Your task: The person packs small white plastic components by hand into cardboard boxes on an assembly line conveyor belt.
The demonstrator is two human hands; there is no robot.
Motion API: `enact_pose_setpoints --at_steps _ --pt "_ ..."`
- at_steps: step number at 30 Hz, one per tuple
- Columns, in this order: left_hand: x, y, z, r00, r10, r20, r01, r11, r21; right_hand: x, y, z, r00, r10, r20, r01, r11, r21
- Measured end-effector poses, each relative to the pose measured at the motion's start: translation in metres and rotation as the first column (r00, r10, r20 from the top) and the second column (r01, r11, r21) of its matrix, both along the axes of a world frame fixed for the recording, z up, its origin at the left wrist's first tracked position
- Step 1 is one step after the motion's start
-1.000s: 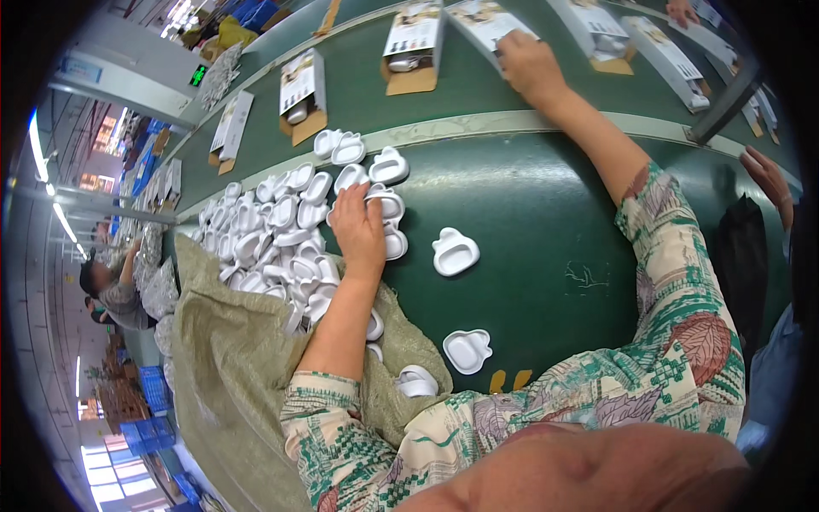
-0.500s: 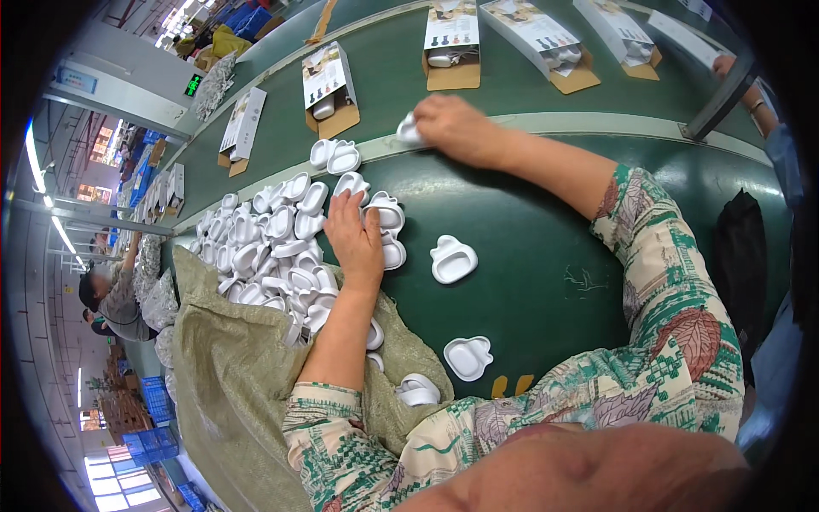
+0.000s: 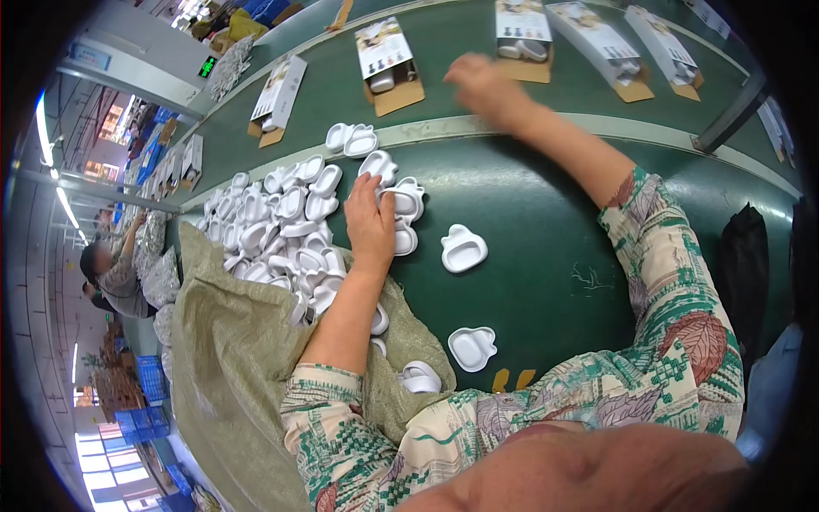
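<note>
My left hand rests with its fingers stretched out over a few white plastic cases shaped with small ears and an oval hollow, at the right edge of a big heap of the same. Over the far belt is my right hand, slightly blurred, fingers apart and nothing visible in them. Just beyond it stands an open printed box with white pieces at its flapped end. Two loose cases lie on the green table: one case right of my left hand, another nearer me.
A pale metal rail divides the table from the green belt. More open boxes stand along it, including one box to the left. A green woven sack lies under the heap. A grey post rises at right; a person works far left.
The boxes have shifted right along the belt. My right hand has moved from the rail to beside a box, and the white case it held no longer shows in it. My left hand stays put.
</note>
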State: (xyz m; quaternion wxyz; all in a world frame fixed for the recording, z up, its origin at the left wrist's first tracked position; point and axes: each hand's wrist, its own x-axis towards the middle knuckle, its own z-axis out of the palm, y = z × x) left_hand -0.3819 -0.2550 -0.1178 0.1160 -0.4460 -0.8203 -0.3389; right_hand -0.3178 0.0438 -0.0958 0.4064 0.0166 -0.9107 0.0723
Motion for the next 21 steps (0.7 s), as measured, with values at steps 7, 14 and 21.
enact_pose_setpoints --at_steps 7,14,21 --pt "0.009 0.002 0.005 0.965 -0.186 0.185 0.182 0.982 0.042 0.0 -0.101 -0.009 0.812 0.439 0.385 -0.447 0.891 -0.073" --pt "0.008 0.003 0.0 0.999 0.002 0.039 -0.001 1.0 -0.017 0.013 -0.069 -0.015 0.886 0.325 0.331 -0.353 0.935 0.027" --pt "-0.012 0.014 0.013 0.967 0.229 0.109 -0.238 0.968 0.074 0.021 -0.035 -0.043 0.95 0.191 0.245 -0.214 0.975 0.067"
